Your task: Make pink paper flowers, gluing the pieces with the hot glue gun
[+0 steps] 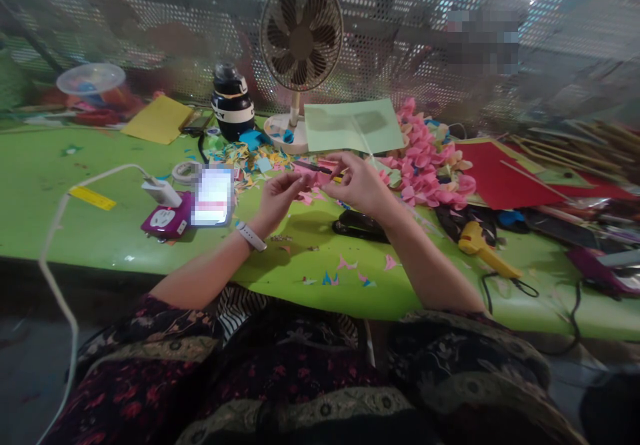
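Note:
Above the bright green table, my left hand (280, 197) is closed, with thumb and fingertips pinching a small pink paper piece (320, 178). My right hand (354, 183) has its fingers bent in a pinch at the other side of the same piece. A thin dark stick with a yellow part (311, 166) shows just behind the fingers; whether a hand touches it I cannot tell. Beneath my right wrist lies a black stapler (361, 226). Pink paper petals (430, 158) are heaped beyond my right hand. Small paper scraps (345, 263) lie nearer to me.
At the back stand a fan (301, 41) and a black bottle (233, 105). A lit phone (213, 195) leans by a purple socket box (167, 218) on the left. To the right are a yellow glue gun (487, 251) and red sheets (505, 178).

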`<state>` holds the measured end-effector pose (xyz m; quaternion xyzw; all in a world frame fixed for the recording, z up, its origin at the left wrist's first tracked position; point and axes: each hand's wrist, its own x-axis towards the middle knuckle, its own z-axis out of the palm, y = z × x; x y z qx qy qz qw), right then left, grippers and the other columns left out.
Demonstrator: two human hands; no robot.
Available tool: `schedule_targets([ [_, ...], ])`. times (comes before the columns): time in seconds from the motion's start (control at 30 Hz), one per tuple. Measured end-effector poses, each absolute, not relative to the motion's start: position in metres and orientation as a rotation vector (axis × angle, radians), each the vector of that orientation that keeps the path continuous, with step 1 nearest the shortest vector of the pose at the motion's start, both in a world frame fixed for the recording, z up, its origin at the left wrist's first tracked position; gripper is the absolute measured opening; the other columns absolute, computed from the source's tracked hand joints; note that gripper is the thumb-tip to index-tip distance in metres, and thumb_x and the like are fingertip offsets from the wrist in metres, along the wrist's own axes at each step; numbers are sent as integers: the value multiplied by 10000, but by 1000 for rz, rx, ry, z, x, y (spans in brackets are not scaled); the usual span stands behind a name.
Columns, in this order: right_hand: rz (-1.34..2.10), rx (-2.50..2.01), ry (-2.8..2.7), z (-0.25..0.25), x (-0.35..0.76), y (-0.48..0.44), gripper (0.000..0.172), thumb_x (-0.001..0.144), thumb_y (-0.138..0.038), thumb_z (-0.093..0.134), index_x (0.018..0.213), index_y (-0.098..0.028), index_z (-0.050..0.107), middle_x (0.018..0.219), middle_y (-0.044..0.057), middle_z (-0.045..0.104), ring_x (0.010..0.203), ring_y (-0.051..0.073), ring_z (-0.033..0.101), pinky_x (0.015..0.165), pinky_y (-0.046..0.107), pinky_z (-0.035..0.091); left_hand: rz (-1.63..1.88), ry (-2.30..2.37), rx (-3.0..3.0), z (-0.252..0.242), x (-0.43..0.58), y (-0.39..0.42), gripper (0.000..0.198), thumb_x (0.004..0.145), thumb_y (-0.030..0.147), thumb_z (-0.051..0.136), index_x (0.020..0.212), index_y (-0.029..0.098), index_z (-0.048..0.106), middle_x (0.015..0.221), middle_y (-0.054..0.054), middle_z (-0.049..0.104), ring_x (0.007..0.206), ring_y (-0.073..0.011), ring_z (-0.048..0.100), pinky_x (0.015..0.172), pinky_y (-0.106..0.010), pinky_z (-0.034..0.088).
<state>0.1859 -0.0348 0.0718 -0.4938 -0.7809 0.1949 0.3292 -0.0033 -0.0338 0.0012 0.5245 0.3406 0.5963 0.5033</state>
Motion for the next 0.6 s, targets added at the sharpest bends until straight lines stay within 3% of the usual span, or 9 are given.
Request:
schedule_targets([
  [0.2, 317, -1317, -2083, 69, 182, -39, 580, 758, -307, 720, 1321, -207, 621, 1310, 142, 636, 1034, 297, 667, 889, 470, 567, 1418, 819, 1165, 1, -4, -33, 363, 738, 540, 842, 851, 209, 744, 798, -22, 749, 727, -118, 697, 634, -228, 548],
  [0.6, 303, -1280, -2069, 60, 179, -36, 541, 790, -284, 657, 1324, -211, 615, 1297, 140, 667, 1115, 306, 658, 940, 476, 563, 1400, 797, 1251, 0, -2, -35, 382, 765, 561, 817, 872, 202, 741, 831, -32, 762, 750, -125, 707, 660, -250, 561],
])
